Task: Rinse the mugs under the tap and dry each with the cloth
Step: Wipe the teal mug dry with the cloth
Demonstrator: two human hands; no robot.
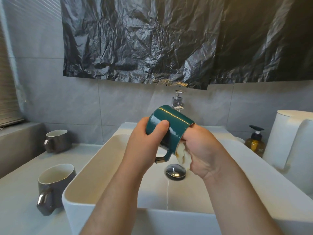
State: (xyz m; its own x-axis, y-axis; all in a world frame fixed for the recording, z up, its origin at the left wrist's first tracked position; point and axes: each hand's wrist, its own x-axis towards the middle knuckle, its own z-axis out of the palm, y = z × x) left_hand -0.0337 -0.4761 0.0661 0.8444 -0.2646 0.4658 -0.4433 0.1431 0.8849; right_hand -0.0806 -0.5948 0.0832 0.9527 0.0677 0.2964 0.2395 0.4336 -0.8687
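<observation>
A dark green mug (pixel 171 126) is held tilted over the white basin (pixel 94 168), its mouth toward the lower right and its handle pointing down. My left hand (pixel 144 141) grips its base and side. My right hand (pixel 201 150) holds a pale cloth (pixel 183 156) bunched at the mug's mouth, with some fingers hidden inside the mug. The chrome tap (pixel 177 101) stands behind the mug; no water stream is visible. Two grey mugs stand upright on the counter to the left: one near (pixel 54 185), one farther back (pixel 58 140).
A chrome drain plug (pixel 175 172) sits in the basin bottom. An amber pump bottle (pixel 255 141) and a white toilet tank (pixel 291 141) are on the right. Black plastic sheeting (pixel 169 39) hangs on the grey tiled wall above the tap.
</observation>
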